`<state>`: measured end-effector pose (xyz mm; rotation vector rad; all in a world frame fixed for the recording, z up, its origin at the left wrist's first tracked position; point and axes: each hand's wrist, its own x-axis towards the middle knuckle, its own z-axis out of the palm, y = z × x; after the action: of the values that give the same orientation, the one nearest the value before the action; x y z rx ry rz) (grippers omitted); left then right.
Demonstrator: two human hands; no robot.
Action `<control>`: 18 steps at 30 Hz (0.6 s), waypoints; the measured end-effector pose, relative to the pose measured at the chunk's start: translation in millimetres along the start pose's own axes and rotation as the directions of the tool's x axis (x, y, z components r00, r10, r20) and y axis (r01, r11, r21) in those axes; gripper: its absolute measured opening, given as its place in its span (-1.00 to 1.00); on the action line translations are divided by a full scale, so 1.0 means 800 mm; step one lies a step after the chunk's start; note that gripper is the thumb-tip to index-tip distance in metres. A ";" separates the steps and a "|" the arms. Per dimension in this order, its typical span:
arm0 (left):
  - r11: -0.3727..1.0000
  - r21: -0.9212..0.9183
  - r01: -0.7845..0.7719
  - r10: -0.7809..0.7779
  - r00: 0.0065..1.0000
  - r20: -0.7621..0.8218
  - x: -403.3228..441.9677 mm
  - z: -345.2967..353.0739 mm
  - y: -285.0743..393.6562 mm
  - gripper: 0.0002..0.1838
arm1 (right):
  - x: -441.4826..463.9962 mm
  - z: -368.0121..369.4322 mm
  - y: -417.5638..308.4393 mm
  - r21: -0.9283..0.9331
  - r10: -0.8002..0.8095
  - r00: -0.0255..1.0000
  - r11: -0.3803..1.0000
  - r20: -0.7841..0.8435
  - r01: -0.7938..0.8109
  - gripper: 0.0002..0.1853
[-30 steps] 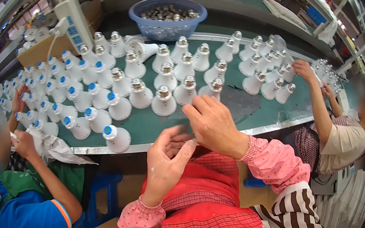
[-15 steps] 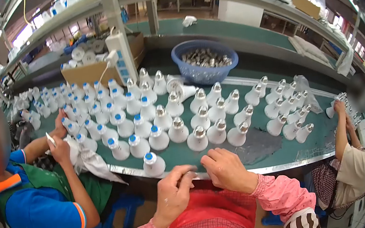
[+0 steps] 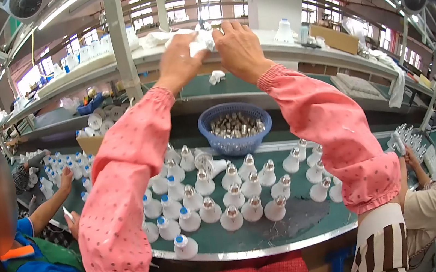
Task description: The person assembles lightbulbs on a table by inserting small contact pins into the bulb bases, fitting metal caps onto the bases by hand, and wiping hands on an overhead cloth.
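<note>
My left hand (image 3: 179,61), smeared by motion, and my right hand (image 3: 241,50) are raised at the shelf. A crumpled white sheet (image 3: 200,43), cloth or thin plastic, is between them. Thumb and fingers of both hands close on it from either side. Below my arms, white bulb bodies stand on the green table. Some have silver screw caps, like one bulb (image 3: 232,219); others show blue tops, like a second bulb (image 3: 185,246) near the front edge. My pink sleeves hide part of the rows.
A blue basket (image 3: 238,144) of metal caps stands behind the bulbs. The shelf (image 3: 283,47) runs across at hand height, with a post (image 3: 120,44) on the left. One co-worker (image 3: 53,267) sits at left, another (image 3: 430,201) at right, holding a bulb.
Both my hands have risen from the table's front edge to the shelf and reached the white sheet. My view has tilted upward. The right co-worker now holds a bulb up.
</note>
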<state>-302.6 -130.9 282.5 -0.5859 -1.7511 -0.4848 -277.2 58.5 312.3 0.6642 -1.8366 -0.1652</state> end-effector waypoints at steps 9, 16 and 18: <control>0.437 -0.691 0.575 -0.591 0.763 0.262 0.044 0.031 -0.033 -0.81 | 0.052 0.093 0.020 -0.092 0.057 0.995 0.995 0.081 -0.049 -0.74; 0.354 -0.791 0.499 -0.398 0.846 0.355 0.019 0.044 -0.015 -0.63 | 0.050 0.162 0.019 0.202 0.260 0.949 0.934 0.176 -0.294 -0.55; 0.391 -0.803 0.449 -0.413 0.866 0.283 0.021 0.058 -0.009 -0.66 | 0.043 0.157 0.026 0.208 0.170 0.978 0.959 0.125 -0.193 -0.48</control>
<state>-345.5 -106.5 287.2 -0.8021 -1.5951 -1.8186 -406.3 32.2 303.0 0.6438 -2.0254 0.1284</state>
